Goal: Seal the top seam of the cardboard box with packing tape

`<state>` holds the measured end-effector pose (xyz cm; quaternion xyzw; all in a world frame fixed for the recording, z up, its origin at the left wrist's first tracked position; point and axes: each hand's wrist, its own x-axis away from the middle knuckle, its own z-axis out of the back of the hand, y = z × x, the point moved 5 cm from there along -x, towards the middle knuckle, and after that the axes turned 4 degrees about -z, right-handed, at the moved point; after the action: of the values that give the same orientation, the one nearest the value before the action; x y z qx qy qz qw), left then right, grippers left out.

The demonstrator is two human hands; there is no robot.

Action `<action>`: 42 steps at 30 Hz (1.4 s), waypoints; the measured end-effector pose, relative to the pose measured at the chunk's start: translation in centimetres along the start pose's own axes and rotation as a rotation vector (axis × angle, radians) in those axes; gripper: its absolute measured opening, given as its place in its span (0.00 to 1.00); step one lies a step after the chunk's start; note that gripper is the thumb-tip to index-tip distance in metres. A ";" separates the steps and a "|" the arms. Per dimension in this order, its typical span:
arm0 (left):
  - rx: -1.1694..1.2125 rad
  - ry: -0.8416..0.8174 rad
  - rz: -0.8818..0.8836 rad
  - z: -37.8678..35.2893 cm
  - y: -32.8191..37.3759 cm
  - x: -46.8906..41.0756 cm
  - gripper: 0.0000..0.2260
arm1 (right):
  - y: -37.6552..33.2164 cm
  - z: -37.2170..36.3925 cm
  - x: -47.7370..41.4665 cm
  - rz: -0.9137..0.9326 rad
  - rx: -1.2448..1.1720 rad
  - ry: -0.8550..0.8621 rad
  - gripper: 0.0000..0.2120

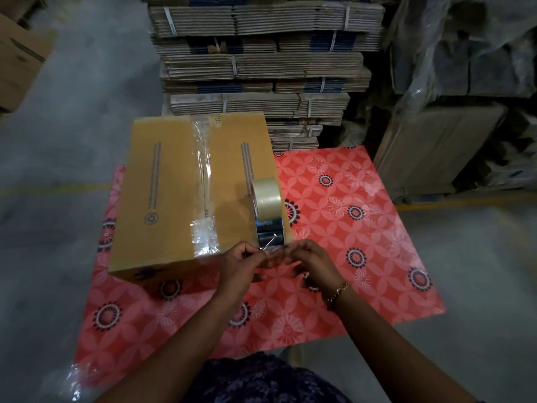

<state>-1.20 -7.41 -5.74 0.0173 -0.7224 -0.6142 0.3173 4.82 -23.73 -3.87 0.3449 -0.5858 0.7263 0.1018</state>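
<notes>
A closed brown cardboard box (162,196) lies on a red flowered sheet. Clear tape (203,181) runs along its top middle seam from the far edge to the near edge and over it. A roll of clear packing tape (266,196) stands on edge at the box's near right corner, and a loose strip (270,241) leads from it toward me. My left hand (242,261) and my right hand (309,261) both pinch the end of that strip, just off the box's near right corner. The strip's end is partly hidden by my fingers.
The red flowered sheet (348,228) covers the grey concrete floor. Bundles of flattened cartons (255,62) are stacked high right behind the box. Plastic-wrapped goods (465,82) stand at the right, and another carton (17,59) at the far left.
</notes>
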 end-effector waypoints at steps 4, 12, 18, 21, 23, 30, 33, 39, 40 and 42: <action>0.031 -0.017 0.012 -0.1 0.1 0.2 0.04 | 1.9 -2.0 0.1 -0.089 -0.119 -0.122 0.16; 0.015 0.026 -0.005 -0.1 0.3 0.9 0.04 | 1.1 -2.6 -1.0 0.016 -0.181 0.021 0.09; 0.113 0.215 0.053 1.0 -0.6 2.1 0.16 | 1.0 -3.2 -0.8 0.043 -0.144 0.026 0.08; 0.048 0.091 0.080 1.5 -0.3 1.6 0.14 | 0.9 -2.8 -0.8 0.041 -0.134 0.025 0.08; -0.039 -0.034 0.084 0.9 -0.2 1.5 0.17 | 0.7 -2.8 -0.7 0.041 -0.121 0.009 0.07; 0.002 -0.061 -0.022 -2.2 -0.3 1.5 0.17 | 1.0 -3.3 0.0 0.036 -0.132 0.044 0.10; -0.003 -0.053 -0.004 -2.1 -0.7 1.2 0.17 | 0.6 -3.8 0.8 0.099 -0.026 0.034 0.18; 0.011 -0.071 0.013 -1.8 -0.8 1.2 0.16 | 0.2 -4.8 0.4 0.172 0.049 -0.053 0.19; 0.004 -0.083 0.011 -1.8 -0.8 1.1 0.17 | 0.2 -4.7 0.3 0.174 0.041 -0.065 0.19; -0.011 -0.113 0.004 -1.9 -0.8 1.2 0.19 | 0.3 -4.5 0.1 0.167 0.036 -0.087 0.19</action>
<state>-1.50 -9.79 -5.83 -0.0204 -0.7359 -0.6174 0.2772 2.85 -19.70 -4.37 0.3277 -0.6034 0.7269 0.0092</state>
